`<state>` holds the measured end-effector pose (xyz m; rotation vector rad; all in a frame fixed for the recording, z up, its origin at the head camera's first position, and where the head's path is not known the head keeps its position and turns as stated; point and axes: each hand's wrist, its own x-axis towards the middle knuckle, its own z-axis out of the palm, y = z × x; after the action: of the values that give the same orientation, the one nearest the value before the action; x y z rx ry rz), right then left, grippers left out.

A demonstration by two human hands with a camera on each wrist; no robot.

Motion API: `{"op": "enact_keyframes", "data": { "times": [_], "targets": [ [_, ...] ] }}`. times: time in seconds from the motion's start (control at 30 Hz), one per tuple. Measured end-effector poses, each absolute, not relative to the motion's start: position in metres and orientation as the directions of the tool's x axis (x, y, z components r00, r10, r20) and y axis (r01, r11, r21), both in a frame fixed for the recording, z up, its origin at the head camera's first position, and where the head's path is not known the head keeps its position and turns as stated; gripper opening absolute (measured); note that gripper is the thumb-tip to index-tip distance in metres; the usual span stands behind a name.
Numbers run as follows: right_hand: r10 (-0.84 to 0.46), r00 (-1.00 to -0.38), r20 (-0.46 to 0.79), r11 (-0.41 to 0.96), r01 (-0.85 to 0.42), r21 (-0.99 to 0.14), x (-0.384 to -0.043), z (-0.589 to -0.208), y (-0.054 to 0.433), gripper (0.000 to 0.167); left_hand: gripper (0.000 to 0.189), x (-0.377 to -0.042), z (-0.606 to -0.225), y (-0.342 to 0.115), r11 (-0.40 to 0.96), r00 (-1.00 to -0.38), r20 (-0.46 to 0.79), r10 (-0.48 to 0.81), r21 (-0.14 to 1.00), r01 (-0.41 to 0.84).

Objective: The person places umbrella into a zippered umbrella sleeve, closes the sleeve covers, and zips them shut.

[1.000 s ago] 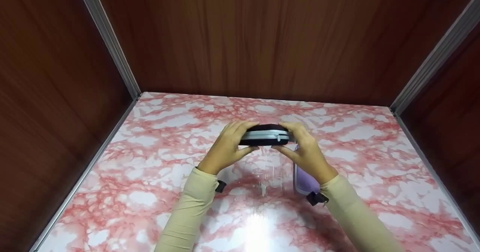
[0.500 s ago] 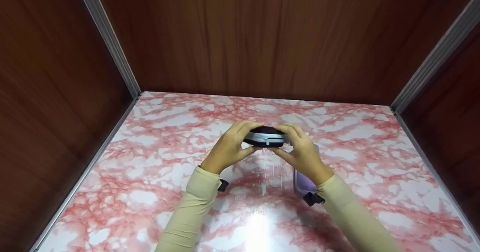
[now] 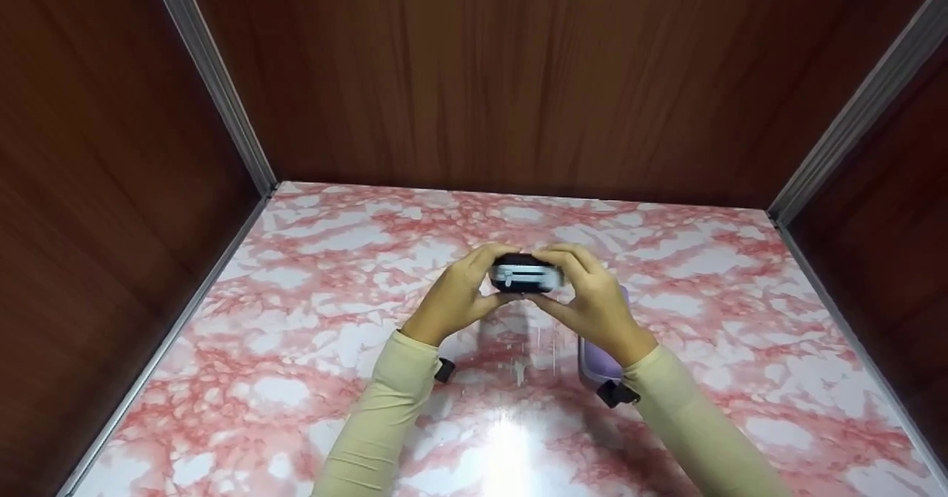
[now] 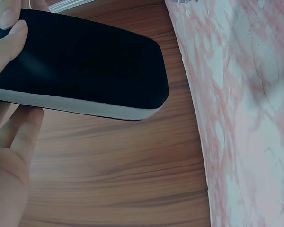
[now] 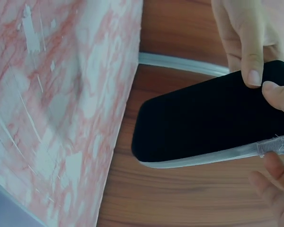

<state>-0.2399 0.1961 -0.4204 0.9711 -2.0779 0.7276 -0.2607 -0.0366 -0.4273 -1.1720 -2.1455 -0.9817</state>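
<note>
A black zippered case (image 3: 524,275) with rounded ends and a pale zip band is held up above the table, its narrow end towards the head camera. My left hand (image 3: 453,301) grips its left side, thumb below and fingers over the top. On the other side my right hand (image 3: 592,301) holds it the same way, and the two thumbs nearly meet under it. The zip pull (image 3: 509,278) hangs at the left of the near end. In the left wrist view the case (image 4: 94,61) shows a plain black broad face above the pale band.
A purple case (image 3: 601,362) with a pale edge lies on the red-and-white marbled table (image 3: 296,393), partly covered by my right hand and wrist. Brown wood-grain panels (image 3: 481,75) with metal corner rails (image 3: 222,89) enclose the table at the back and sides.
The black case has turned between both hands, so its visible side looks narrower and the zip pull has shifted from right to left. My hands have come slightly closer together.
</note>
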Motion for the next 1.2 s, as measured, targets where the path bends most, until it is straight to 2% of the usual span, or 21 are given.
{"op": "enact_keyframes", "data": {
  "times": [0.23,0.33,0.5,0.67,0.77,0.9,1.07,1.2],
  "targets": [
    [-0.411,-0.478,0.776,0.548,-0.810,-0.209,-0.237,-0.416,0.197,0.059,0.048,-0.260,-0.427,-0.037,0.397,-0.500,0.708,0.499,0.325,0.858],
    [-0.393,-0.440,0.807,0.529,-0.827,-0.193,-0.234,-0.412,0.194,0.055,0.047,-0.260,-0.427,-0.038,0.419,-0.505,0.708,0.494,0.315,0.852],
    [-0.362,-0.336,0.869,0.544,-0.834,-0.096,-0.228,-0.405,0.183,0.040,0.048,-0.259,-0.426,-0.039,0.445,-0.518,0.709,0.479,0.313,0.839],
    [-0.353,-0.268,0.896,0.632,-0.775,0.017,-0.222,-0.400,0.169,0.031,0.051,-0.258,-0.426,-0.038,0.477,-0.520,0.719,0.461,0.293,0.829],
    [-0.380,-0.244,0.892,0.696,-0.711,0.101,-0.220,-0.398,0.162,0.031,0.051,-0.258,-0.426,-0.037,0.483,-0.512,0.735,0.444,0.285,0.828],
    [-0.386,-0.273,0.882,0.761,-0.635,0.136,-0.218,-0.398,0.156,0.036,0.051,-0.257,-0.426,-0.035,0.492,-0.498,0.756,0.425,0.269,0.828],
    [-0.343,-0.336,0.877,0.808,-0.582,0.093,-0.215,-0.399,0.151,0.041,0.052,-0.257,-0.428,-0.034,0.525,-0.485,0.778,0.398,0.240,0.816],
    [-0.321,-0.401,0.858,0.808,-0.588,0.028,-0.213,-0.400,0.148,0.034,0.052,-0.257,-0.429,-0.033,0.555,-0.481,0.786,0.388,0.218,0.803]
  ]
}}
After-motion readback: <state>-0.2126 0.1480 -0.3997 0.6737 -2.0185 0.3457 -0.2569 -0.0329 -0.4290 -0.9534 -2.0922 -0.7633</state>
